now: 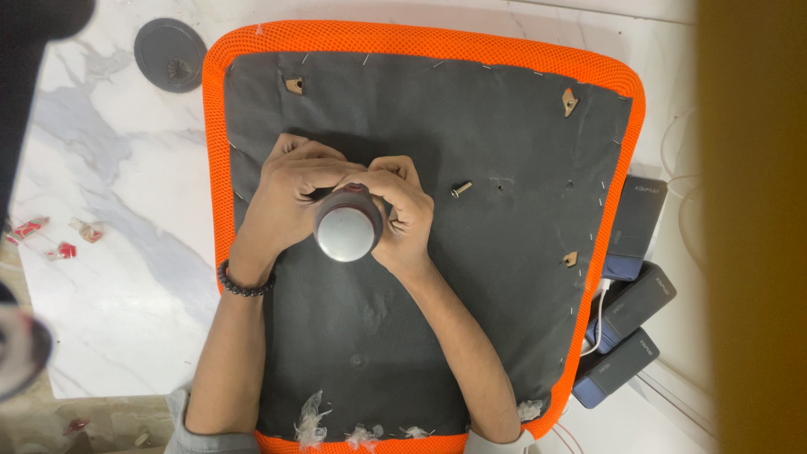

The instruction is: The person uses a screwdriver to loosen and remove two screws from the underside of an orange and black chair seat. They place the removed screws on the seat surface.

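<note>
The screwdriver (346, 229) is gripped upright by both hands — left hand (286, 197), right hand (403, 214) — closed around its shaft at mid-seat (420, 336). It should be kept vertical, pressed squarely; a bolt (461, 190) lies right of it.

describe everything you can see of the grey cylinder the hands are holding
The grey cylinder shows mainly its round end, smooth dull metal by the look, facing the camera. Its dark body runs down toward the black underside fabric of the orange chair seat, so it stands roughly upright. A reddish bit shows at its far edge. The left hand and right hand wrap it from both sides.
</note>
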